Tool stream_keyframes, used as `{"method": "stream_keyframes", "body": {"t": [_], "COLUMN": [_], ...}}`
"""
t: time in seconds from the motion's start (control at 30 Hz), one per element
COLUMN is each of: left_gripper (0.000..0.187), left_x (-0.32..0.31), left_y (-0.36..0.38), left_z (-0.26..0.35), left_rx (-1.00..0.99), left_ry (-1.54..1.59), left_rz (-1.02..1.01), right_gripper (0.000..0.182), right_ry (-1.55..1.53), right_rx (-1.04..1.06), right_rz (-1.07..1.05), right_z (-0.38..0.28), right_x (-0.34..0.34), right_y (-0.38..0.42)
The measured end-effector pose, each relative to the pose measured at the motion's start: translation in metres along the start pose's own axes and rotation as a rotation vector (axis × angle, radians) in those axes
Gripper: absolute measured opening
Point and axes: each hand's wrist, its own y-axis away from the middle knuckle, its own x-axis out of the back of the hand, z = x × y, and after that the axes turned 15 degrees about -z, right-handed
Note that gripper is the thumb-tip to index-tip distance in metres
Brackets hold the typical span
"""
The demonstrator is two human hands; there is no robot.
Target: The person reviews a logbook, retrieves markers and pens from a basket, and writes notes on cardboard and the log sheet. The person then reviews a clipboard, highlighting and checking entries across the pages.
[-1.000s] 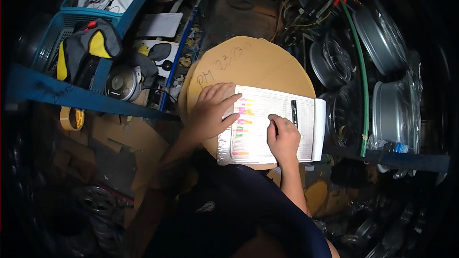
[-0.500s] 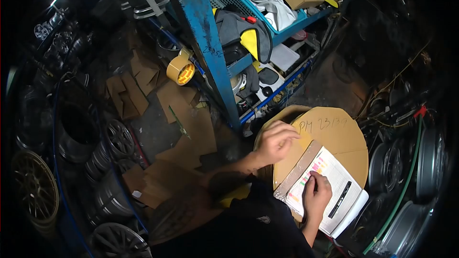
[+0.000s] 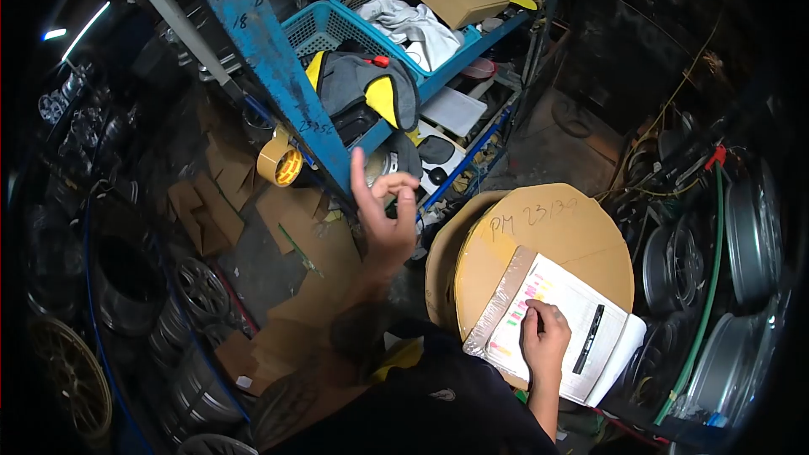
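At the far left of the round cardboard, a blue rack (image 3: 270, 63) rises, its slanting post marked with handwriting and its shelf bearing plastic baskets (image 3: 313, 34) and a grey-and-yellow cloth (image 3: 344, 80). Along the right side stand silver wheels (image 3: 746, 240) behind a green strip (image 3: 716, 236). Between them, in the near right part of the scene, lies the round cardboard (image 3: 581, 232), lettered "PM 23139" near its far edge. On its near part rests the paper pad (image 3: 581, 299), set at a slant, printed with rows and carrying coloured marks toward its left side; its right edge curls over.

The right hand (image 3: 548, 341) is over the pad, fingers bent and drawn together beside the coloured marks, so the pad lies directly beneath them; whether they pinch anything I cannot tell. The left hand (image 3: 388, 223) hangs in the air left of the cardboard, index finger raised and the others loosely bent, gripping nothing visible; the pad is well apart from these fingers, to their near right. Farther left, a tape roll (image 3: 280, 160) hangs beside the post. A black pen (image 3: 588, 339) lies on the pad, just right of the right hand.
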Motion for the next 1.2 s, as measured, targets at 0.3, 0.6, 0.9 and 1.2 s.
{"method": "stream_keyframes", "body": {"t": [0.3,0.6,0.9,1.2], "left_gripper": [0.061,0.086,0.07,0.023], "left_x": [-0.011,-0.008,0.028,0.052], "left_y": [-0.032,-0.081,-0.188,-0.229], "left_z": [0.009,0.015,-0.029,-0.057], "left_rx": [-0.068,0.101,0.626,0.207], "left_ry": [-0.411,-0.995,-1.186,-0.979], "left_rz": [-0.361,-0.304,-0.259,0.195], "right_gripper": [0.01,0.011,0.011,0.01], "right_ry": [-0.02,0.005,-0.016,-0.001], "right_rx": [-0.011,0.024,0.023,0.014], "right_rz": [0.006,0.018,0.025,0.022], "right_z": [0.001,0.006,0.006,0.009], "right_x": [0.002,0.001,0.0,0.001], "right_y": [0.001,-0.001,0.0,0.0]}}
